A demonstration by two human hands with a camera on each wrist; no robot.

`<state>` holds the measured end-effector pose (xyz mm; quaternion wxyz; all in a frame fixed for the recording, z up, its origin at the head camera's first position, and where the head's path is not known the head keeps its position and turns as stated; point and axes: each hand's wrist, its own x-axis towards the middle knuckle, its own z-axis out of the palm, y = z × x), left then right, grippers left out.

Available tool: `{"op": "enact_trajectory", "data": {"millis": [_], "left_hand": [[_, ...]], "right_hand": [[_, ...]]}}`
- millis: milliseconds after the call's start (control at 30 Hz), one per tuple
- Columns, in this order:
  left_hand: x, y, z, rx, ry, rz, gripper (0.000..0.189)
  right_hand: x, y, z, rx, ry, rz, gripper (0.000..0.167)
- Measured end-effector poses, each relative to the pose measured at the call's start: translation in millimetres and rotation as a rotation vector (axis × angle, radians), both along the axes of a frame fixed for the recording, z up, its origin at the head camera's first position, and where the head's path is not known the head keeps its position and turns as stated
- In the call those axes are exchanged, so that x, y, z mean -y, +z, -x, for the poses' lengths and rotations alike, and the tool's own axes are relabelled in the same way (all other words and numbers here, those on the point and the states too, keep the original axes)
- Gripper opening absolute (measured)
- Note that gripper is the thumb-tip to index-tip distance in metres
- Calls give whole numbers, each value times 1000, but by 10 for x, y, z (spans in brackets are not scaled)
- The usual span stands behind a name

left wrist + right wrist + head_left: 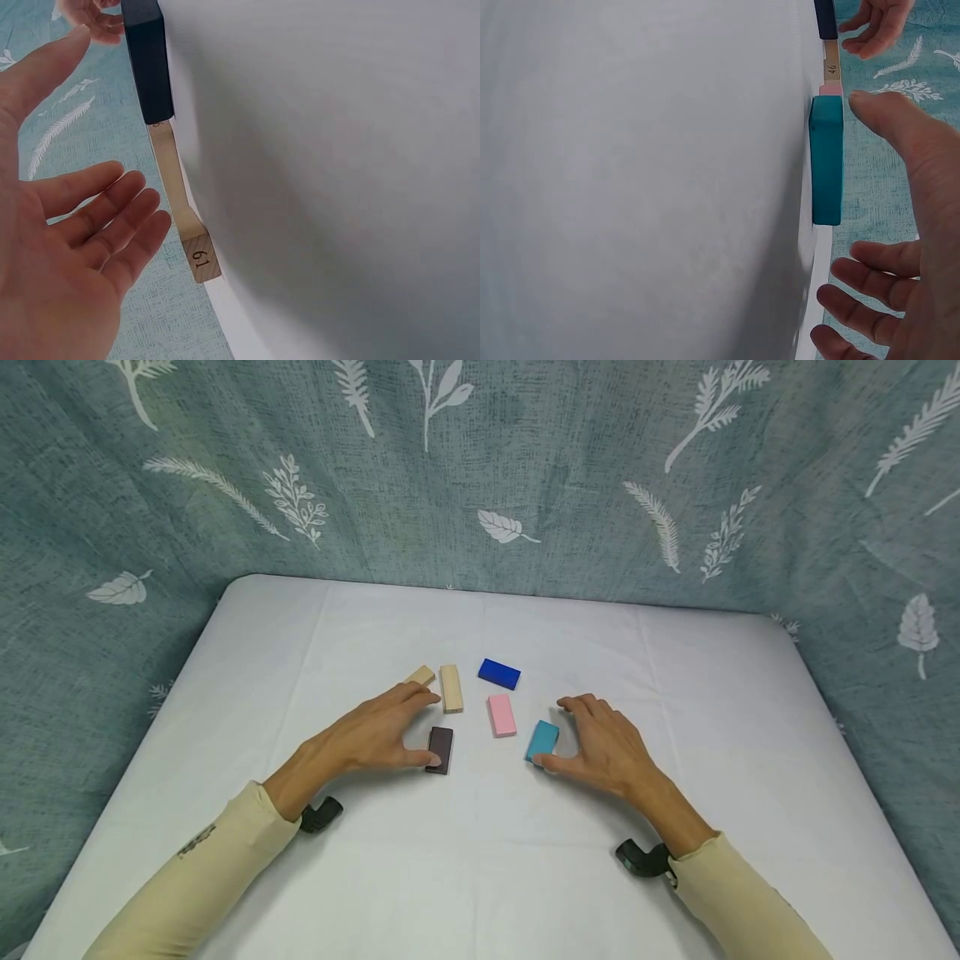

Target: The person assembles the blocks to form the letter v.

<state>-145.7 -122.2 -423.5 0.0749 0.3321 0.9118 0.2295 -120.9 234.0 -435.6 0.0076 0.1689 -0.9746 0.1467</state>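
Several small wooden blocks lie flat on a white-covered table. My left hand hovers beside the dark brown block, thumb and fingers spread apart; in the left wrist view nothing is between them. Beyond its fingers are a plain wooden block and a second wooden block, partly hidden by the hand. My right hand is held over the teal block, its thumb near the block's lower end. The right wrist view shows the thumb apart from the teal block. Between the hands lies a pink block.
A blue block lies behind the pink one. The white table cover has faint creases. Behind and beside the table hangs a green-blue curtain with white leaf prints. Each wrist wears a dark camera mount.
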Motion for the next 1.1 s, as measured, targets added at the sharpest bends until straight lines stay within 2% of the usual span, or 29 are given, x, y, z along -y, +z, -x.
{"op": "enact_trajectory", "data": {"millis": [433,800,1100], "left_hand": [[-36,-17,-20,14,-39,18,79],[-55,-19,-34,-15,-65,50,76],[-71,-30,-48,-11,-75,91,76]], "right_hand": [[11,4,-16,6,-1,-43,83],[20,-1,-26,3,14,-53,78],[27,-8,-38,1,18,-60,74]]}}
